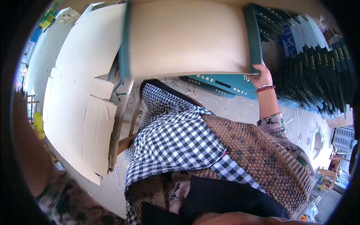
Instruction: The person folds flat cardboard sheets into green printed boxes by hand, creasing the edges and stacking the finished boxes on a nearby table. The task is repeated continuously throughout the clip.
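A shallow cardboard box, pale inside with dark green side walls, is held up at the top of the view with its inside facing me. My right hand, wearing a red beaded bracelet, grips its lower right corner, the thumb on the edge. My left hand is a dark blur at the far left rim, raised close to the camera and apart from the box. Its fingers cannot be made out. Nearest to it lie flat, pale, creased cardboard blanks.
A wooden stand supports the blanks on my left. Several dark green cardboard boxes stand packed together at the right, with more green cardboard behind the held box. Cardboard scraps litter the floor. Grey crates stand far right.
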Demonstrator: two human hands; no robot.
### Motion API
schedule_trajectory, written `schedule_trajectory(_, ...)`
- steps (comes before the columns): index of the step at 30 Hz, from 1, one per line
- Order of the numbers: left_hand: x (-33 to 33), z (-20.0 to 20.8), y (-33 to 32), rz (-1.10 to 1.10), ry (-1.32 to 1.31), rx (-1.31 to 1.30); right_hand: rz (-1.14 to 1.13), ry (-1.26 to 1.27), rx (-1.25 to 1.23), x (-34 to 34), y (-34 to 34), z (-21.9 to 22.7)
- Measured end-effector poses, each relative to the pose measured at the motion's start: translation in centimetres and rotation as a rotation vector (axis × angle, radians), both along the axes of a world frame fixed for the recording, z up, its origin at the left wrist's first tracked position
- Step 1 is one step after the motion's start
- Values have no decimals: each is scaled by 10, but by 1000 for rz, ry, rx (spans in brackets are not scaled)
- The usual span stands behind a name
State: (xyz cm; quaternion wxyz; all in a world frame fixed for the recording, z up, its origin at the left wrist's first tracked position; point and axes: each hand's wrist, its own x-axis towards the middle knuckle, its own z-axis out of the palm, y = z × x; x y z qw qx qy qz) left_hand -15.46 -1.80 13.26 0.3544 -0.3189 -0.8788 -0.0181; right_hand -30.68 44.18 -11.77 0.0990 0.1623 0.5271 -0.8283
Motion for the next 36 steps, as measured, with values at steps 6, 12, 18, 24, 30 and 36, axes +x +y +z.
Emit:
schedule_trajectory(6, -68, -222, 138, 137, -806, -112, -392, -420, -113, 16, 119, -160)
schedule_trajectory(12, -39, -283, 122, 113, -1240, -181, -469, -407, -76, 45, 150, -190)
schedule_trajectory(18, -31, -262, 89, 246, -1134, 111, -390, -597, 0, 96, 164, -242)
schedule_trajectory(24, 43, -261, 41, 295, -1090, 541, 97, -701, -387, 132, 55, -273)
schedule_trajectory(30, 84, -254, 40, 350, -1028, 810, -329, -643, -533, 42, -16, -347)
schedule_trajectory(36, 127, -213, 46, 434, -942, 811, -14, -840, -397, 23, -56, -302)
